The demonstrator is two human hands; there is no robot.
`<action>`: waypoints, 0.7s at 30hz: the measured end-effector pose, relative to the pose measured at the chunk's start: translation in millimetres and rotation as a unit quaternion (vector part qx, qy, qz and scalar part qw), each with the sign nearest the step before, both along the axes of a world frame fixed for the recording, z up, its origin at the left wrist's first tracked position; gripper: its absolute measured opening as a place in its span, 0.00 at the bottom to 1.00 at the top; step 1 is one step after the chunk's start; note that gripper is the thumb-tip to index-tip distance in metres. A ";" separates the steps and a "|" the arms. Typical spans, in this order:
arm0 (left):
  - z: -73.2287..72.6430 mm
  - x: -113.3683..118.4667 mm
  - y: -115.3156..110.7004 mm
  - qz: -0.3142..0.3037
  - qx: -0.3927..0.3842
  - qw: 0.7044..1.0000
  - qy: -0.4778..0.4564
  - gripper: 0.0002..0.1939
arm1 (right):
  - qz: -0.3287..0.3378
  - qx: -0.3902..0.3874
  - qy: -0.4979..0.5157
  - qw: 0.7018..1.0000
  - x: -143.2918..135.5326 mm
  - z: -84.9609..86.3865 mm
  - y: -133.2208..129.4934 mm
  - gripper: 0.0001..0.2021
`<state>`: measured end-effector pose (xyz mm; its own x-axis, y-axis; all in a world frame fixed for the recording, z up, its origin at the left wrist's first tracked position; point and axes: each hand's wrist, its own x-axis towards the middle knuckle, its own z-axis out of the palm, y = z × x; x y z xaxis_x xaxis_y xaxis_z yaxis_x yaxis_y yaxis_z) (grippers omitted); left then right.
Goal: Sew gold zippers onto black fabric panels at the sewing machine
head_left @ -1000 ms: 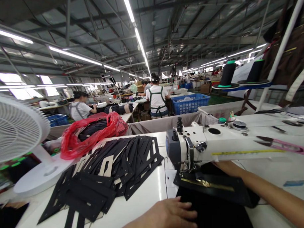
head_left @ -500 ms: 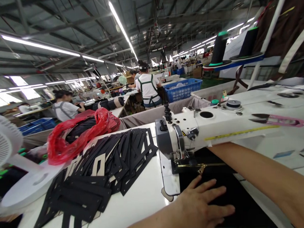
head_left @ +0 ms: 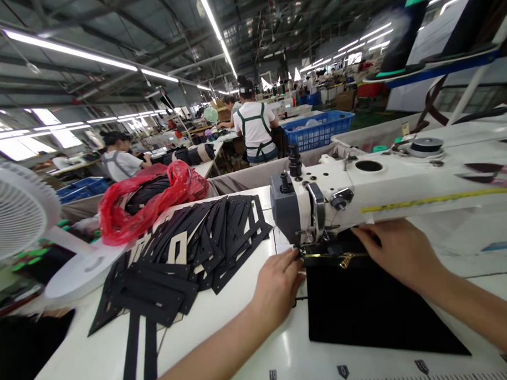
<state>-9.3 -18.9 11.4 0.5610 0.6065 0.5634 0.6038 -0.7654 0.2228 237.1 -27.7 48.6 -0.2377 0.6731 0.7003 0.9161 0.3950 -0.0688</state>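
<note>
A black fabric piece [head_left: 366,308] lies under the head of a white sewing machine [head_left: 395,190]. Along its upper part runs a gold zipper [head_left: 322,256], whose metal zipper pull [head_left: 346,260] hangs right of the needle area. My left hand [head_left: 277,286] is closed at the left end of the zipper, fingers bent together on the fabric's edge. Under the machine arm, my right hand [head_left: 399,251] pinches the fabric behind the zipper, thumb and forefinger together. The machine's head partly covers the needle and presser foot.
Black slotted pieces [head_left: 157,290] lie piled on the white table [head_left: 242,329] to the left. Behind them sits a red plastic bag [head_left: 154,204], beside a white fan [head_left: 17,209]. Pink-handled thread snips [head_left: 490,175] rest on the machine arm. Co-workers sit farther back near a blue basket [head_left: 318,131].
My left hand has moved from lying spread on the fabric to its left edge, fingers now closed. My right hand has come into view beneath the machine arm. The view has shifted.
</note>
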 end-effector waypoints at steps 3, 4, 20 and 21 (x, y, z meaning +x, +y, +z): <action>-3.3 -1.9 18.1 -0.030 0.017 0.997 0.076 0.07 | 0.096 -0.050 -0.048 0.993 -27.3 -22.3 -44.8 0.12; -1.8 -0.8 21.9 -0.030 0.006 0.995 0.095 0.07 | 0.127 -0.061 -0.059 0.988 -36.0 -27.0 -57.8 0.14; -6.1 1.9 11.6 0.016 -0.021 0.994 0.104 0.07 | 0.083 -0.109 -0.093 0.986 -71.1 -25.8 -37.2 0.09; -7.6 1.4 9.8 0.022 -0.011 0.994 0.107 0.07 | 0.074 -0.094 -0.091 0.989 -70.4 -26.0 -34.1 0.10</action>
<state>-7.9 -9.1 3.8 0.6396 0.6438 0.4201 0.6712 -0.7340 0.1029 166.7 -61.8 22.6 -0.4537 0.7361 0.5022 0.8533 0.5214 0.0066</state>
